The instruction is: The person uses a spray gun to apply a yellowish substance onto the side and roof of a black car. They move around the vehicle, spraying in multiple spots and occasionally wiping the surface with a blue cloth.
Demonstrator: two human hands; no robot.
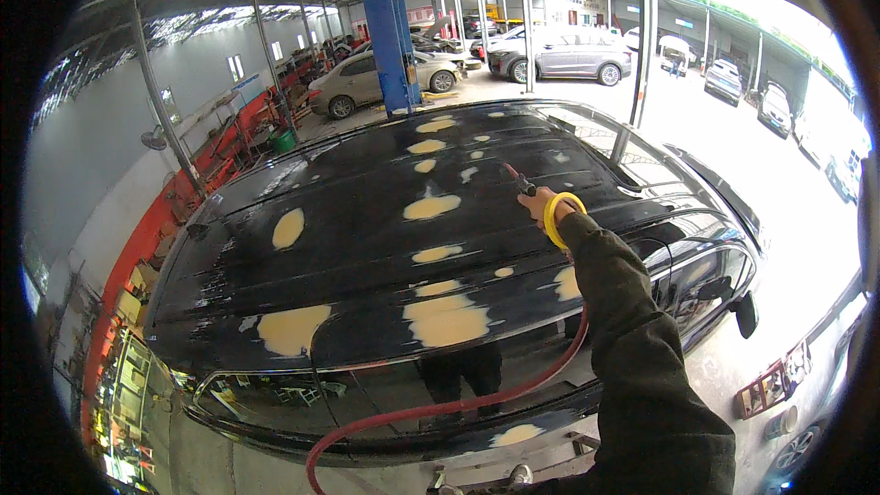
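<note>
My right hand (pixel 542 203) is closed around an air blow gun (pixel 521 181), its thin reddish nozzle pointing up and left over a black car roof (pixel 357 213). A roll of yellow masking tape (pixel 565 220) circles my right wrist. From near that hand a red hose (pixel 447 409) drops along my sleeve, then curves left across the car's side. Yellowish filler patches (pixel 450 320) of several sizes cover parts of the roof, with another patch (pixel 517 434) low on the car's side. My left hand is out of view.
A blue lift post (pixel 388 48) stands behind the car, with a beige sedan (pixel 357 82) and a grey SUV (pixel 570 58) beyond. Metal poles rise around the roof. My shoes are above a metal stand (pixel 474 476). At right on the floor are a reddish parts rack (pixel 763 392) and a bucket (pixel 782 421).
</note>
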